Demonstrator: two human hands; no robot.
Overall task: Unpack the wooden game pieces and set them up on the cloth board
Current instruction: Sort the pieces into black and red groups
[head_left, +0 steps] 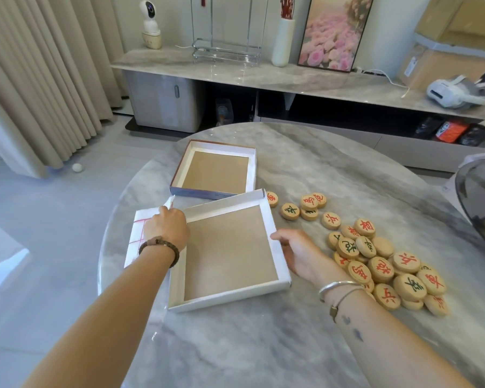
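Well, head view: left hand (pixel 167 229) pinches a lifted edge of the folded cloth board (pixel 135 239), white w/ red lines, which lies at the near left of the table (pixel 235 345), right against the near box tray (pixel 230 247). Right hand (pixel 294 252) grips that tray's right rim, thumb on top. Game pieces (pixel 381 264) sit in a loose heap to the right, some stacked, red & green chars up. Far tray (pixel 216 170) lies just beyond the near one.

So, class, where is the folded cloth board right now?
In the head view, the cloth board lies folded left of the near box tray, gripped by the left hand; the right hand holds that tray.
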